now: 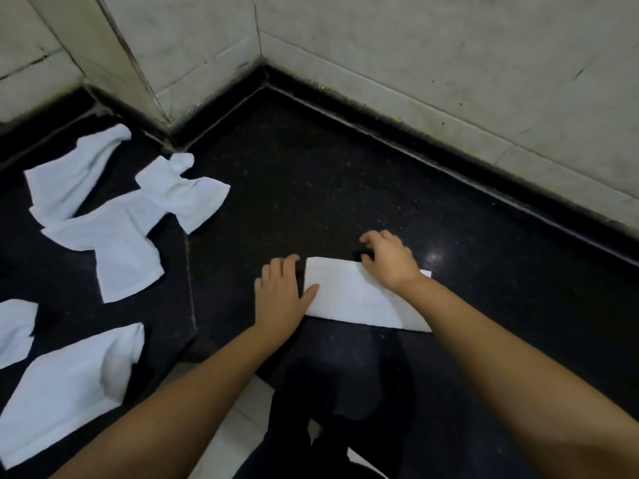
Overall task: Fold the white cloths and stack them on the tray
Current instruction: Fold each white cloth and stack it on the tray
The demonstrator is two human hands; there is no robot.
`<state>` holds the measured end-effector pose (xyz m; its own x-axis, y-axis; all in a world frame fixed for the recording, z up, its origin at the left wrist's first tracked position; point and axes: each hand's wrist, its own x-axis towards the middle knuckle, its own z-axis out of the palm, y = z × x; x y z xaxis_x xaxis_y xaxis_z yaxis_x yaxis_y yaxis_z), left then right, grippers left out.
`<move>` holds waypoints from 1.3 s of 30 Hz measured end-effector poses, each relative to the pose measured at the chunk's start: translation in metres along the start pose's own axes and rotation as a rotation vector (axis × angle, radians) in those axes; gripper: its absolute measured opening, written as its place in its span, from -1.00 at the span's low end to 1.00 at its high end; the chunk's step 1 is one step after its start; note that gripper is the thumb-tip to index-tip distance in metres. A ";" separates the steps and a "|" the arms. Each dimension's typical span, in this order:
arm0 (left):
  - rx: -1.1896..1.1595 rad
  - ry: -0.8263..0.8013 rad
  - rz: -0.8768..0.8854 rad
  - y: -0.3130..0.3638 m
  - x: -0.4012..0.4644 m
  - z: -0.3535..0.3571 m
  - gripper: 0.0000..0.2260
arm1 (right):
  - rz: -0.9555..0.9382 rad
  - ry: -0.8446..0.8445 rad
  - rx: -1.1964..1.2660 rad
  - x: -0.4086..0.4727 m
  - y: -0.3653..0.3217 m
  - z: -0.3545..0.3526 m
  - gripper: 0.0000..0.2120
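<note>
A white cloth (349,295), folded into a long rectangle, lies flat on the black stone counter (311,188). My left hand (281,293) lies flat at its left end, thumb on the cloth's edge and fingers on the counter. My right hand (389,259) rests on the cloth's far edge with its fingers curled over that edge. Several unfolded white cloths lie to the left: a crumpled pair (121,219) further back, one (65,385) near the front edge, and a part of another (14,330) at the frame's left side. No tray is in view.
Pale tiled walls (449,63) close the counter at the back and right, meeting in a corner, with a tiled column (114,53) at the back left. The counter's front edge runs below my arms, over a light floor (249,420).
</note>
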<state>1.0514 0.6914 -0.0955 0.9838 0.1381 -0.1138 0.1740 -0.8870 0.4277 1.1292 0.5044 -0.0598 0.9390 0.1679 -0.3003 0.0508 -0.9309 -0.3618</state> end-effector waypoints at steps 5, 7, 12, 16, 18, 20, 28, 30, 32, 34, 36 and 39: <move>0.148 -0.020 -0.039 -0.015 -0.022 0.011 -0.41 | -0.170 -0.236 -0.187 0.023 -0.068 0.027 -0.61; 0.144 -0.025 -0.030 -0.017 -0.020 0.011 -0.46 | -0.149 -0.290 -0.220 0.028 -0.076 0.029 -0.66; 0.061 -0.086 -0.016 -0.014 -0.018 0.004 -0.60 | -0.117 -0.342 0.083 0.021 -0.067 0.011 -0.77; -0.238 -0.158 -0.001 -0.001 0.006 -0.025 -0.81 | -0.130 -0.139 0.354 0.012 -0.050 -0.029 -0.94; -0.379 -0.077 0.043 0.015 0.023 -0.052 -0.83 | -0.163 0.022 0.441 0.009 -0.041 -0.055 -0.97; -0.458 0.040 0.106 0.033 0.036 -0.084 -0.87 | -0.189 0.151 0.565 0.004 -0.037 -0.081 -0.97; -0.621 0.209 0.353 0.065 0.003 -0.134 -0.95 | -0.342 0.263 0.836 -0.054 -0.029 -0.114 -0.79; -0.607 0.146 0.361 0.051 -0.018 -0.114 -0.94 | -0.340 0.209 0.821 -0.075 -0.017 -0.094 -0.81; -0.546 0.064 0.337 0.033 -0.039 -0.086 -0.94 | -0.308 0.113 0.794 -0.095 0.001 -0.063 -0.88; -0.478 -0.051 0.314 0.015 -0.061 -0.056 -0.94 | -0.247 -0.012 0.756 -0.116 0.021 -0.026 -0.92; -0.425 -0.181 0.308 0.001 -0.080 -0.030 -0.93 | -0.190 -0.126 0.711 -0.134 0.041 0.007 -0.91; -0.403 -0.295 0.274 -0.009 -0.096 -0.010 -0.91 | -0.147 -0.207 0.686 -0.145 0.055 0.031 -0.87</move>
<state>0.9555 0.6902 -0.0793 0.9520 -0.2532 -0.1718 -0.0263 -0.6271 0.7785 0.9849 0.4385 -0.0636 0.8520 0.3966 -0.3419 -0.1166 -0.4928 -0.8623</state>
